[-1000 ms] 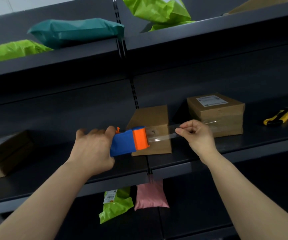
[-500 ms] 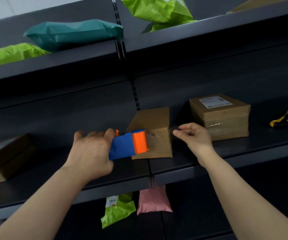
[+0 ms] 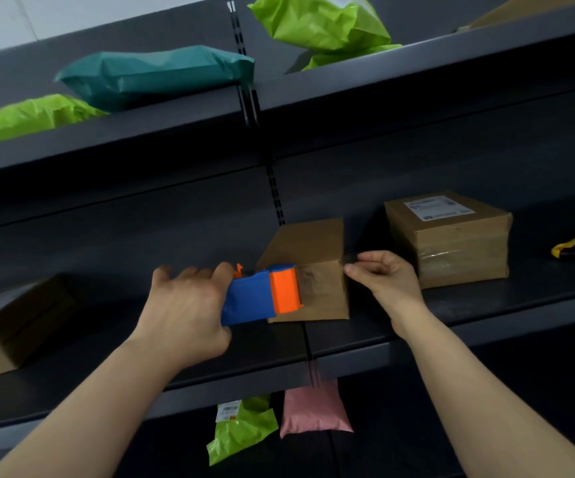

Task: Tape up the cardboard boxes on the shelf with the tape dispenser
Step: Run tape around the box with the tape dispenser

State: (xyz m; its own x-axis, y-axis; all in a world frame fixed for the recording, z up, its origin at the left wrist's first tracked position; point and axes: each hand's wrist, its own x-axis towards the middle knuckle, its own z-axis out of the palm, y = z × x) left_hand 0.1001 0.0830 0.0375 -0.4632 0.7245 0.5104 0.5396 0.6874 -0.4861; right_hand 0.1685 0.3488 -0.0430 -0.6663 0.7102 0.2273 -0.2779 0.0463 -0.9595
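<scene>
**Strip Anchored on the Middle Box**

The left hand gripped the tape dispenser, its fingers curled over the blue body. The dispenser's orange mouth sat against the front face of the middle cardboard box on the shelf. At 3 o'clock from the dispenser, the right hand pinched the free end of the tape between thumb and forefinger at the box's right front corner. The clear strip lay across the front face between mouth and pinch; blur hid whether it was stuck down flat.

The box stood near the shelf's front edge. A labelled box with glossy bands round it stood near at 3 o'clock, and a third box lay well apart at 9 o'clock.

The step in hand appeared to be anchoring a strip on the front face. The next move would likely call for pressing the pinched end round the right corner. The dispenser would then need drawing toward 9 o'clock with its mouth flat, and the tape tearing at the far edge. The box looked light enough to slide, so the right hand would probably have to brace it.
</scene>
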